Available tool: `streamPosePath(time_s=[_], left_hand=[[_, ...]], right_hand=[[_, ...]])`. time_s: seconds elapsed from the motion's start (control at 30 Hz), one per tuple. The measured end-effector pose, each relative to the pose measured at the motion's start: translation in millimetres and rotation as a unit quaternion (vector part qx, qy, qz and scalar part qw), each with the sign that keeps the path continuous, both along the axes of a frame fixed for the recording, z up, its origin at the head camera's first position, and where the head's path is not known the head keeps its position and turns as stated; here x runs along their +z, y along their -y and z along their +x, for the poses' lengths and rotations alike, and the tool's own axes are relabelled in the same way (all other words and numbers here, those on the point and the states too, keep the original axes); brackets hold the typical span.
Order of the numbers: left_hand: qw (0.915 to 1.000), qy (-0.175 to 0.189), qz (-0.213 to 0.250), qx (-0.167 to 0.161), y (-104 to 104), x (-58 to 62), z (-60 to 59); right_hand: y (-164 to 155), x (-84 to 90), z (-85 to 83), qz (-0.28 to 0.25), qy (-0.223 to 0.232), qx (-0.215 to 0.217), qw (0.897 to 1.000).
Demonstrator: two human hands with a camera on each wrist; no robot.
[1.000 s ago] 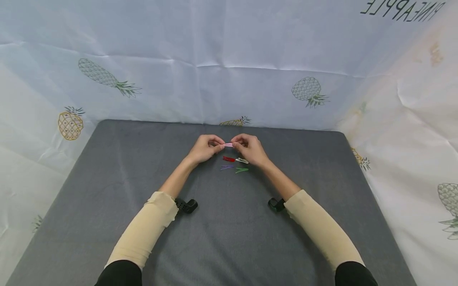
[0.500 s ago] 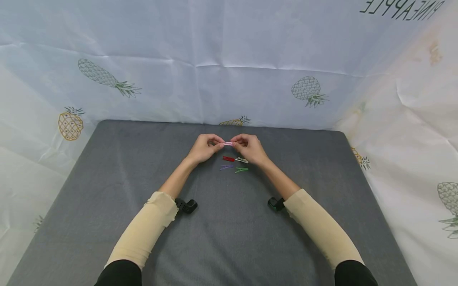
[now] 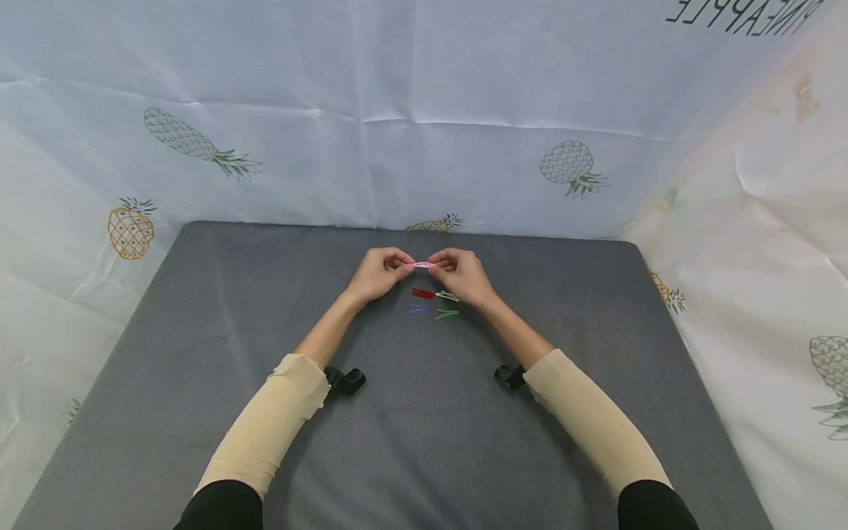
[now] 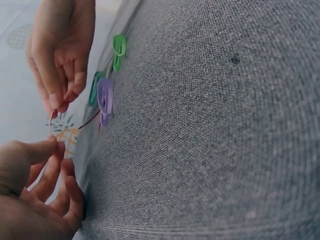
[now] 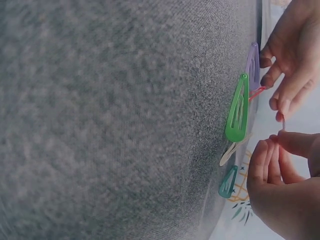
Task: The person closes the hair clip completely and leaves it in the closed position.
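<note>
Both hands pinch one pink hair clip point(image 3: 423, 264) above the grey bench point(image 3: 199, 331): left hand point(image 3: 379, 274) grips its left end, right hand point(image 3: 461, 276) its right end.

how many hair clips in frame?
5, perhaps more hidden. A pink snap hair clip is pinched between left hand and right hand; red, white, purple, green lie on the grey mat.

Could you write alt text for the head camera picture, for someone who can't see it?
Two hands, left hand and right hand, pinch a pink hair clip between them above a grey mat; red, white, purple and green clips lie below.
</note>
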State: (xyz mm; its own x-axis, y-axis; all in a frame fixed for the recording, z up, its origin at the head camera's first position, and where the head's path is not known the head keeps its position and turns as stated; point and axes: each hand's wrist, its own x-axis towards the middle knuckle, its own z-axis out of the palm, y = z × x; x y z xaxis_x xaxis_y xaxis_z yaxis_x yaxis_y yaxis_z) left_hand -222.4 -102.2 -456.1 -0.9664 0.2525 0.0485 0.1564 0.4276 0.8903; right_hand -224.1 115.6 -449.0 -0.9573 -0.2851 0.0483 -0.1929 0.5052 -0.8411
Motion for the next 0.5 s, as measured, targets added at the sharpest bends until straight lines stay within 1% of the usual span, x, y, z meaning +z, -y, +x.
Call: streamPosePath(time_s=[0.17, 0.37, 0.5], left_hand=[[1.0000, 0.002, -0.007, -0.002, 1.8, -1.0, -1.1], [1.0000, 0.000, -0.005, -0.005, 3.6, -0.1, -0.4], [0.9999, 0.010, -0.011, -0.004, 4.4, -0.6, -0.9]], right_hand=[[1.3, -0.7, -0.4, 0.013, 0.000, 0.003, 1.000], [2.7, -1.2, 0.5, 0.024, 0.006, 0.007, 1.000], [3.6, -2.1, 1.2, 0.032, 0.011, 0.009, 0.999]])
